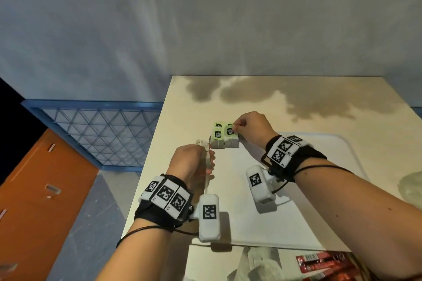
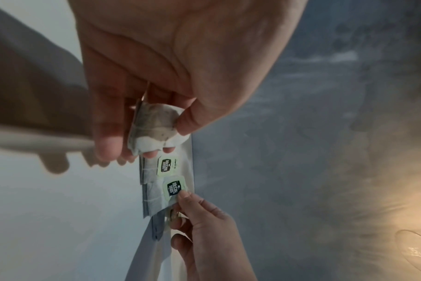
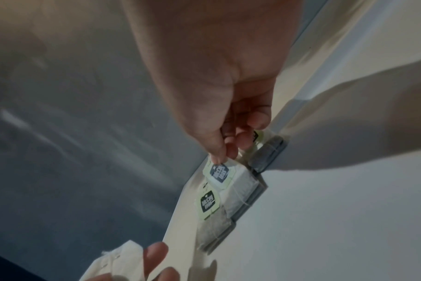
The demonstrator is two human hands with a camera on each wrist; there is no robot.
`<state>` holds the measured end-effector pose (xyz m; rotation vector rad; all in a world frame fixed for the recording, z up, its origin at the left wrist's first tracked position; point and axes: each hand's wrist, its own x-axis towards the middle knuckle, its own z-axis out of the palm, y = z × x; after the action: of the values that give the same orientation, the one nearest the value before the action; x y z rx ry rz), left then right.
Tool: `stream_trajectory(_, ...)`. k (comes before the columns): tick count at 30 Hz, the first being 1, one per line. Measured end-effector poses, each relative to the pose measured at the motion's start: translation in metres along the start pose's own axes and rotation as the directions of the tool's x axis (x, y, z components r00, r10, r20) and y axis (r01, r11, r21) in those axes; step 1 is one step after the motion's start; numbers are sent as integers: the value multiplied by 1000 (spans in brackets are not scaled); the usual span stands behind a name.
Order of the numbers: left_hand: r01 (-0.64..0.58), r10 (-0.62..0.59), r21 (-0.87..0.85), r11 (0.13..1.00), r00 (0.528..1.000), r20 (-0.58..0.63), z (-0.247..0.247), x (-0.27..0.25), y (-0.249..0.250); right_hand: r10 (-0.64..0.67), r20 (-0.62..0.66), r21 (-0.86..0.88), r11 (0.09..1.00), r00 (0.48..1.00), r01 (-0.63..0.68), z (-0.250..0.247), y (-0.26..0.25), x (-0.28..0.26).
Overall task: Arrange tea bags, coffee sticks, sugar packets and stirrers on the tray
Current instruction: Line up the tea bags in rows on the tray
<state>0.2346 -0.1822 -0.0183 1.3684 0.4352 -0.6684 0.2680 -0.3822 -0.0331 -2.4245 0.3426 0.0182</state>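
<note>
Two tea bags with green tags (image 1: 225, 138) lie side by side at the far left corner of the white tray (image 1: 296, 212). My right hand (image 1: 236, 129) pinches the green tag (image 3: 218, 172) of the right tea bag (image 3: 240, 190) between thumb and fingertips. The left tea bag (image 3: 213, 226) lies next to it untouched. My left hand (image 1: 206, 155) hovers just left of them and grips one or more tea bags (image 2: 154, 127) in curled fingers and thumb. In the left wrist view both tags (image 2: 167, 165) show past the held bag.
The tray sits on a cream table (image 1: 251, 102) against a grey wall. Red coffee sticks (image 1: 324, 264) and white packets (image 1: 258, 262) lie at the near edge. A clear plastic item (image 1: 411, 187) sits at the right. A blue grid frame (image 1: 98, 132) stands left of the table.
</note>
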Motion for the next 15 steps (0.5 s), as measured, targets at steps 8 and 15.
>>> stream_trajectory(8,-212,212,271,939,977,31,3,-13,-5,30,-49,216,976,998,-18,-10,-5,-30)
stream_trajectory(15,-374,377,308,875,925,50,25,-37,-8,-44,152,417,909,987,-23,-29,-20,-96)
